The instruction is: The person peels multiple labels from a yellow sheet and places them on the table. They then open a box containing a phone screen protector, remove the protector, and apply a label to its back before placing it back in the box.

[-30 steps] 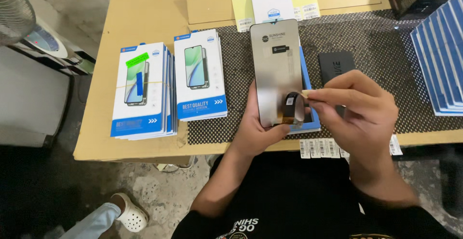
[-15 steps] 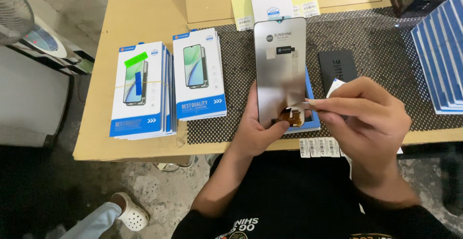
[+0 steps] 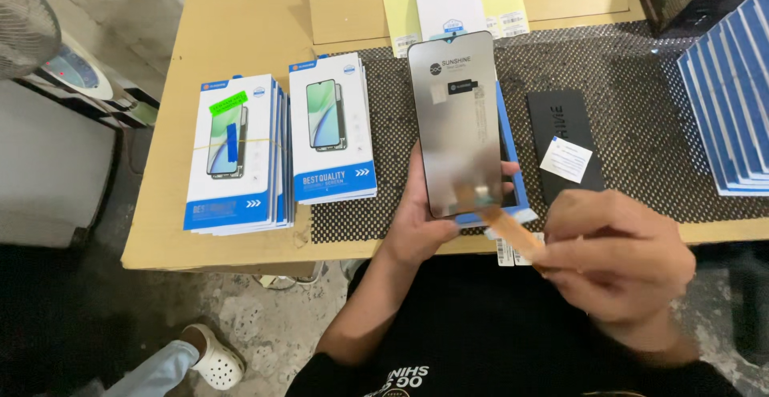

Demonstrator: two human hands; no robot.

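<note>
My left hand [image 3: 420, 221] holds a grey phone display panel [image 3: 456, 120] upright by its lower edge, its back with small stickers facing me. My right hand [image 3: 621, 261] sits lower right of the panel and pinches the end of an orange-brown flex ribbon [image 3: 505, 225] that runs down from the panel's bottom edge. The ribbon is stretched out at a slant toward me. Behind the panel lies a blue-edged box [image 3: 513, 181], mostly hidden.
Two stacks of white-and-blue phone screen boxes [image 3: 236, 157] [image 3: 330, 128] stand at the left on the wooden table [image 3: 240, 20]. A black flat case with a white card [image 3: 565, 145] lies on the dotted mat [image 3: 625, 68]. More blue boxes [image 3: 733, 100] line the right. A fan stands at the far left.
My right hand has moved down and to the right, pulling the orange ribbon out from the panel's bottom. The panel has stayed upright in my left hand.
</note>
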